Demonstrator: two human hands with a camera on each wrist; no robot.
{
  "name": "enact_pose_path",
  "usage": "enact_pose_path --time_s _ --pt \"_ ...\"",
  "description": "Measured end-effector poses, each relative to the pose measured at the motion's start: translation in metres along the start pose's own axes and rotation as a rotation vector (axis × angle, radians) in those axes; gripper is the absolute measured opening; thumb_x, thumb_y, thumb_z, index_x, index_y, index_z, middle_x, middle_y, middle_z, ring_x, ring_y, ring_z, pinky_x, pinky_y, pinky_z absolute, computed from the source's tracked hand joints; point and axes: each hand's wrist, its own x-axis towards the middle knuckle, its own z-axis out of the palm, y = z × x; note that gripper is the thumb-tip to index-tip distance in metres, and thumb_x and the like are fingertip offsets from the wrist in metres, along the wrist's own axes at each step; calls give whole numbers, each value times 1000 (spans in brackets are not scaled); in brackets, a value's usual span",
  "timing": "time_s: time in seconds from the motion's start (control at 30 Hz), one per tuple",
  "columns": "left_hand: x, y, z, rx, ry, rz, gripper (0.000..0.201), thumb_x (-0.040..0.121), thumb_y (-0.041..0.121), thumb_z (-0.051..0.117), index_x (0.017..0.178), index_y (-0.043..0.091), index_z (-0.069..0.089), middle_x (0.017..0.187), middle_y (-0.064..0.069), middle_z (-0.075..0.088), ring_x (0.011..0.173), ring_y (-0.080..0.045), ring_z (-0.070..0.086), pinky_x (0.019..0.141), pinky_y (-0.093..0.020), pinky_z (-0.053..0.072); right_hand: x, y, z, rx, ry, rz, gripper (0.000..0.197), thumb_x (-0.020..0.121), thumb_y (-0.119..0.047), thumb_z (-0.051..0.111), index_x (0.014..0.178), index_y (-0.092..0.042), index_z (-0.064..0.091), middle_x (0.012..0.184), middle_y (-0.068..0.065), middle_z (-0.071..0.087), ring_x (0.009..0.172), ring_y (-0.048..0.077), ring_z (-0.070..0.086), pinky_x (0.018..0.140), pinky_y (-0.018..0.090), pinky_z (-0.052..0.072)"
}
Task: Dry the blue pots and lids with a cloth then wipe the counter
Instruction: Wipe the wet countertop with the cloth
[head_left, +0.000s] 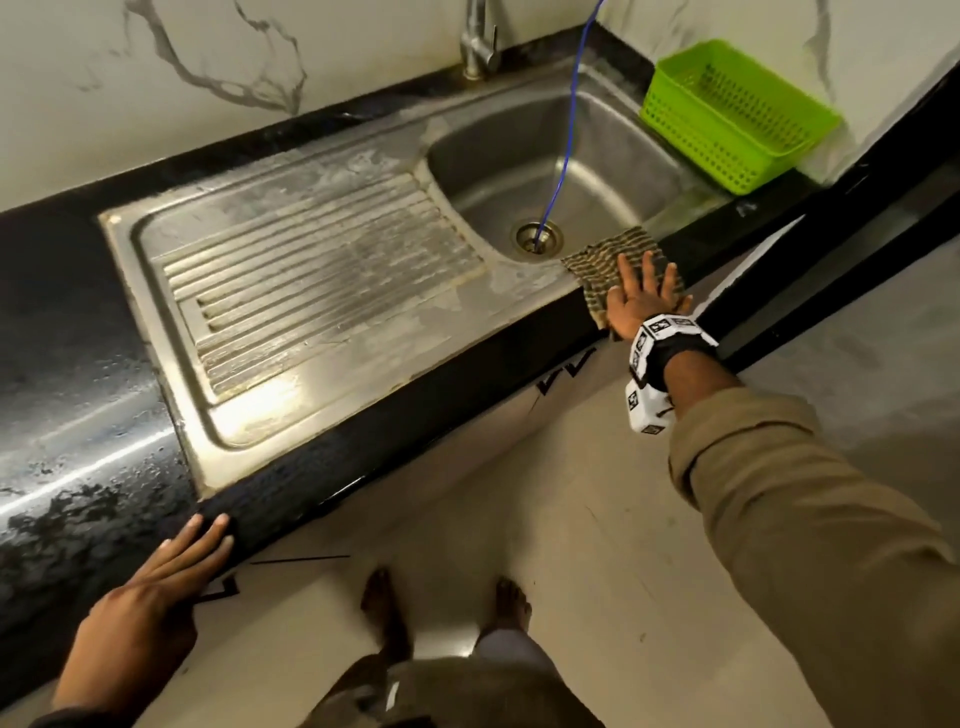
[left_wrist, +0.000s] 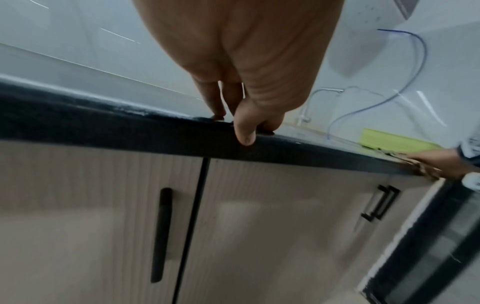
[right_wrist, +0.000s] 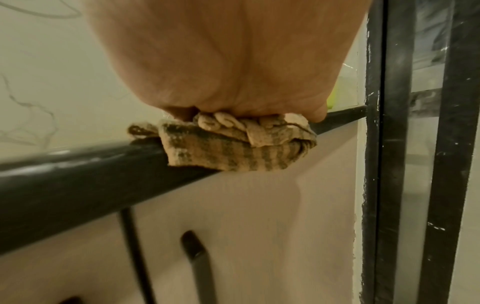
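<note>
At centre right, the right hand (head_left: 641, 296), fingers spread flat, is pressing the cloth (head_left: 608, 265) onto the bench (head_left: 467, 374) edge. The left hand (head_left: 156, 587), fingers straight, is resting at lower left.

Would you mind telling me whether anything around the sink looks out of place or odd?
Yes: a thin blue hose drops from above straight into the sink drain, an unusual thing to leave there. The counter left of the sink shows wet streaks and droplets. The cloth hangs partly over the counter's front edge under the right hand.
</note>
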Motion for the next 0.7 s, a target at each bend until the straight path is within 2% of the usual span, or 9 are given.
enact_pose_path --time_s 0.07,0.13,0.27,0.4,0.47,0.53,0.57,0.63,0.7 --pt "-1 11 1 -10 -1 -113 92 57 -32 59 134 19 65 153 7 44 140 -33 44 109 -51 44 10 6 -7 -12 1 4 57 103 -39 23 156 -42 2 165 -8 -12 151 27 -16 118 60 -5" --pt "-2 18 1 -29 -5 -177 95 54 -32 60 134 19 66 151 1 47 139 -37 43 106 -52 45 10 6 -9 -30 -14 19 57 102 -39 21 155 -41 0 165 -7 -14 151 28 -17 118 61 -6" --pt "-1 25 1 -52 48 -194 91 55 -32 62 132 17 67 148 1 50 138 -33 44 109 -51 43 -8 -3 0 -49 -49 41 58 102 -40 17 155 -38 -7 163 -3 -20 149 31 -20 116 64 -7" --pt "-1 35 -7 -31 84 -194 95 51 -26 66 132 24 67 146 1 50 132 -35 48 101 -54 48 -60 -30 22 -42 -77 -30 61 102 -41 18 155 -36 -10 162 1 -24 148 35 -23 115 65 -11" --pt "-1 44 -14 -54 138 -159 87 55 -24 71 129 20 69 143 2 51 129 -31 48 98 -54 51 -97 -55 38 -31 -89 -90 62 102 -42 19 155 -35 -11 162 2 -26 147 37 -25 114 66 -12" --pt "-6 47 -20 -70 186 8 64 70 -10 72 128 16 69 141 6 53 130 -20 47 106 -40 46 -141 -86 57 -37 -90 -156 62 102 -42 19 155 -35 -12 161 3 -27 146 37 -27 113 66 -13" --pt "-11 42 -23 -91 182 84 54 77 1 66 129 16 69 141 7 53 131 -15 46 111 -32 38 -165 -105 67 -49 -90 -189 62 102 -41 19 154 -35 -13 161 3 -27 146 37 -28 113 66 -13" --pt "-24 28 -29 -139 149 126 48 83 17 56 129 16 69 141 8 55 130 -10 48 113 -25 28 -213 -143 89 -78 -105 -265 63 101 -41 19 154 -34 -14 161 3 -26 145 37 -28 112 66 -14" --pt "-52 5 -35 -157 149 138 47 89 33 48 129 18 69 142 8 56 131 -9 50 116 -22 27 -264 -185 114 -112 -114 -362 65 101 -41 22 154 -32 -14 162 5 -25 145 39 -28 111 67 -16"
